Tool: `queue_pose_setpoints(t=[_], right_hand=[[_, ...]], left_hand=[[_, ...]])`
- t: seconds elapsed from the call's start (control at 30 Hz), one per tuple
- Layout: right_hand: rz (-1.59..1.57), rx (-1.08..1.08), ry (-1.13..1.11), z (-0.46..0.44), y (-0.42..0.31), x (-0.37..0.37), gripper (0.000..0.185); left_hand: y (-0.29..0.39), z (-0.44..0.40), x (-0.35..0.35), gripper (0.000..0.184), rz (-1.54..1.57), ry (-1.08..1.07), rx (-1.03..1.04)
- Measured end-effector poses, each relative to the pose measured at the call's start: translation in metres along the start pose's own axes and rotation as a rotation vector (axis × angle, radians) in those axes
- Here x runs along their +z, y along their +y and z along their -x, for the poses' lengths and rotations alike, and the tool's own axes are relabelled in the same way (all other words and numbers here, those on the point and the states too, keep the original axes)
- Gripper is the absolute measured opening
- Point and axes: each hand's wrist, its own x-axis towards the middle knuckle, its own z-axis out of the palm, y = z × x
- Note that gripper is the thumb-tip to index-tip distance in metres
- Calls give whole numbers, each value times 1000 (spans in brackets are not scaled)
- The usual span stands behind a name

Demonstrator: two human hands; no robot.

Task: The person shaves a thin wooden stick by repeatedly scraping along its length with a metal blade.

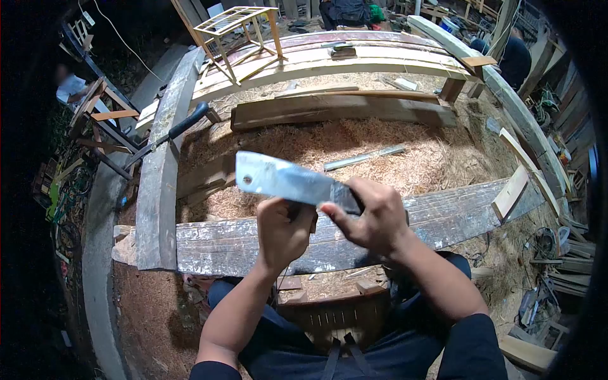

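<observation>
A broad metal cleaver with a small hole near its far end is held up in front of me, pointing left. My right hand is wrapped round its handle end, with the thumb pressed along the near side. Just beneath the blade, my left hand is closed in a fist. Something dark shows between its fingers, mostly hidden by the blade. Below both hands lies a thick, weathered wooden beam with pale, worn patches.
Wood shavings cover the ground inside a frame of beams. A long timber and a thin strip lie there. A dark-handled tool rests across the left beam. A slatted wooden piece stands behind. Other people are in the background.
</observation>
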Motion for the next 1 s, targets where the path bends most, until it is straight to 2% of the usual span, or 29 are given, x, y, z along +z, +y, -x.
queue_pose_setpoints(t=[0.03, 0.1, 0.17, 0.23, 0.3, 0.33, 0.37, 0.43, 0.47, 0.5, 0.6, 0.7, 0.77, 0.83, 0.9, 0.97, 1.0], right_hand=[[-30, 27, 4, -3, 3, -1, 53], [-34, 2, 12, -3, 8, 3, 59], [-26, -87, 72, 2, -1, 6, 58], [-25, -43, 48, 3, 3, 7, 57], [-3, -1, 20, -1, 5, 3, 57], [-32, 19, -16, 0, 1, 0, 51], [-8, -37, 31, 2, -1, 3, 53], [-4, 9, 57, -1, 9, 4, 58], [16, 98, 46, -7, 14, -3, 57], [21, 134, 85, -10, 20, -5, 58], [-51, 128, 143, -11, 20, -10, 59], [-60, 66, -5, -4, 5, -17, 59], [-15, -16, 11, 1, 2, -9, 57], [-19, -39, 23, 3, 0, -4, 54], [-18, -66, 34, 4, 0, -4, 50], [-24, -14, -7, 3, -3, -7, 49], [-42, 27, 3, 1, -2, -9, 50]], left_hand=[[7, -2, 1, 11, 56, 5, -91], [1, -1, 0, 11, 90, -5, -50], [5, 0, -2, 13, -84, -28, 135], [4, 0, 2, 15, 9, 5, 78], [-4, 1, 2, 15, 132, 4, -120], [-2, 0, 1, 16, 74, -25, 41], [-1, -1, 1, 16, 74, -26, 45], [5, -1, 0, 15, 28, -38, -10], [12, -2, 5, 16, 185, -32, -139], [14, -1, 5, 19, 178, -53, -130], [17, -3, 3, 21, 127, -76, -121], [8, -4, 5, 23, 227, -44, -178], [-3, -1, 3, 23, 209, -12, -185], [-4, -1, 0, 20, 142, -30, -163], [-7, -1, 3, 13, 24, 30, 56], [3, -1, 0, 10, -34, 13, 62], [5, -2, 0, 10, 25, -11, -23]])
